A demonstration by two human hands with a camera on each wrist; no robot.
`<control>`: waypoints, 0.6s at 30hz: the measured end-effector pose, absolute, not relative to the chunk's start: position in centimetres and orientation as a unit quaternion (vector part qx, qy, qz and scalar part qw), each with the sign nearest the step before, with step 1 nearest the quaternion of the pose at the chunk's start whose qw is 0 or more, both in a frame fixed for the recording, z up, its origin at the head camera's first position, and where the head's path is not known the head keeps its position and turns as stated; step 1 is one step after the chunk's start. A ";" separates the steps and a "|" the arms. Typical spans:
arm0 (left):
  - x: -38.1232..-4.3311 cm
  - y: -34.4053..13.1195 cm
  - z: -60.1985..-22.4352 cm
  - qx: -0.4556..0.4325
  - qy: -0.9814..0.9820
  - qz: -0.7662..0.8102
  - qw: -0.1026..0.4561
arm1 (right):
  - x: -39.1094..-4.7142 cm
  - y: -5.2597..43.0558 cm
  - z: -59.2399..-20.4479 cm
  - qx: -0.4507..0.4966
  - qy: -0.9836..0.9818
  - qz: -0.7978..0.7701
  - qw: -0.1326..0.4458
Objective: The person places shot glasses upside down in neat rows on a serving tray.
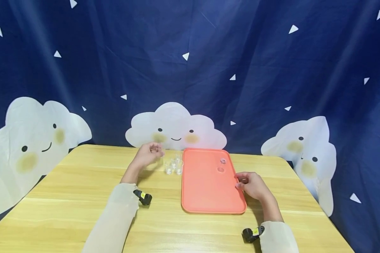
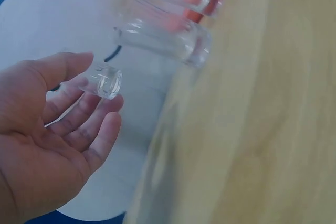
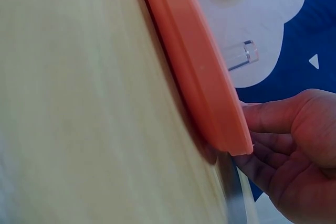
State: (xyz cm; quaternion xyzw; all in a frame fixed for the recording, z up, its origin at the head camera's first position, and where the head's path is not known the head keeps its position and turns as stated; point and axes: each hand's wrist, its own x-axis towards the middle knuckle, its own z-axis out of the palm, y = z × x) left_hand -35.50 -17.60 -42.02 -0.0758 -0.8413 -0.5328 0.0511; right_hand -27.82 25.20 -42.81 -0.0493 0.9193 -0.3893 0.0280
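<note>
My left hand [image 1: 149, 154] pinches a small clear shot glass [image 2: 107, 81] between thumb and fingertips, above the table's far left part. Several more clear shot glasses [image 1: 178, 168] stand close together just right of that hand, beside the tray's left edge. My right hand [image 1: 252, 184] grips the right rim of a coral-red tray [image 1: 206, 186]; in the right wrist view the thumb lies at its upper edge, with fingers curled below. Two clear round pieces [image 1: 220, 169] are on the tray near its far right; one shows as a shot glass [image 3: 247, 56] in the right wrist view.
The light wooden table [image 1: 73, 189] ends at a dark blue curtain [image 1: 158, 45] printed with white clouds. Both wrists carry small black cameras, the left camera [image 1: 143, 197] and the right camera [image 1: 252, 234], strapped over pale sleeves.
</note>
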 end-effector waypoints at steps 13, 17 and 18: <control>-34.8 -15.7 -39.0 -0.101 -0.819 -0.560 0.076 | -28.0 25.3 -43.2 -0.049 0.920 -0.389 0.024; -34.7 -14.6 -38.6 -0.112 -0.823 -0.551 0.082 | -27.9 25.3 -43.1 -0.044 0.918 -0.392 0.025; -34.7 -14.3 -38.5 -0.116 -0.824 -0.548 0.082 | -27.8 25.3 -43.1 -0.044 0.918 -0.393 0.025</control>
